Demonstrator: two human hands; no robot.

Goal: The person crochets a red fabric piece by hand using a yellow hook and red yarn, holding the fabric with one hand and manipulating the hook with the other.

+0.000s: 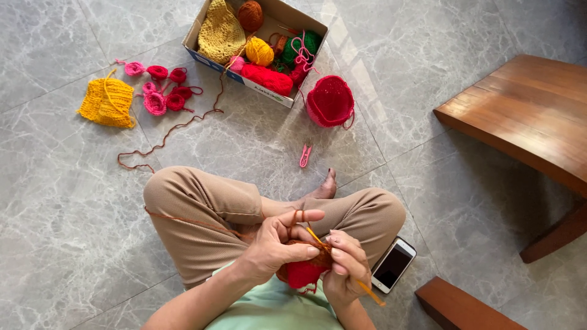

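Observation:
I sit cross-legged on a grey marble floor. My left hand (278,241) pinches a small crocheted piece (306,269), brown on top and red below, with brown yarn (183,220) looped over its raised forefinger. My right hand (347,263) grips an orange crochet hook (371,293), its tip in the brown stitches. The brown yarn runs over my left knee and across the floor toward a cardboard box (202,30).
The box holds yarn balls and a yellow knit piece. A red crocheted pouch (330,101), pink thread snips (305,155), small pink and red crocheted flowers (162,88) and a yellow knit piece (109,102) lie on the floor. A phone (393,264) lies by my right knee; wooden furniture (526,116) stands right.

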